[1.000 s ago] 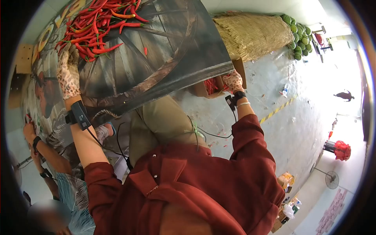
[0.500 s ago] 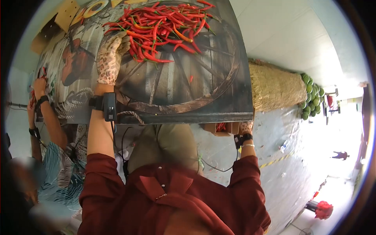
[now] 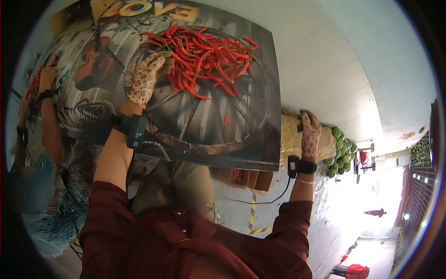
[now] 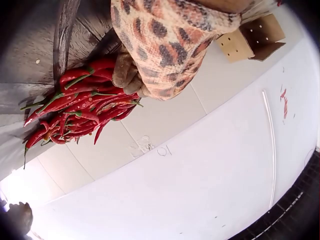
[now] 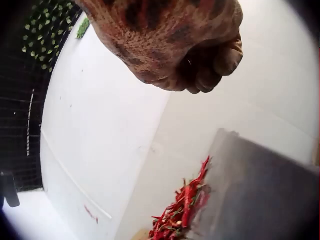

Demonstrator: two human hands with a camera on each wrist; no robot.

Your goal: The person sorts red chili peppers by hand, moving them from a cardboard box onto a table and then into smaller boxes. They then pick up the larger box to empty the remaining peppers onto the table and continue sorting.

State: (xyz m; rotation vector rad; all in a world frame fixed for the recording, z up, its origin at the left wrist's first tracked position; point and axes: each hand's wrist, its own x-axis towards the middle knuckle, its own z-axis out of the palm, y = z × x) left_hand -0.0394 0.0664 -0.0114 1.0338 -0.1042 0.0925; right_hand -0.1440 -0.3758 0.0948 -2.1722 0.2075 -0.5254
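A heap of red chili peppers [image 3: 209, 58] with green stems lies on the table [image 3: 253, 123], whose top is printed with a wagon wheel. My left hand [image 3: 147, 79], in a leopard-print glove, is at the heap's left edge. Its loosely bent fingertips [image 4: 131, 82] touch the chilies in the left wrist view; no chili shows pinched between them. Raised beyond the table's right edge is my right hand [image 3: 310, 137], gloved alike. In the right wrist view its fingers [image 5: 207, 80] curl loosely around a gap, with no chili visible in them.
Below the table edge stands a cardboard box [image 3: 258, 180] with red chilies inside. A straw-covered block [image 3: 290, 139] and watermelons [image 3: 343, 153] lie past the table on the right. Another person's hands [image 3: 46, 79] handle chilies at the table's far left. A cable trails from my right wrist.
My right hand has come up from the cardboard box below the table edge to beside the table. My left hand stays by the heap, its fingers closer against the chilies. The head view has shifted.
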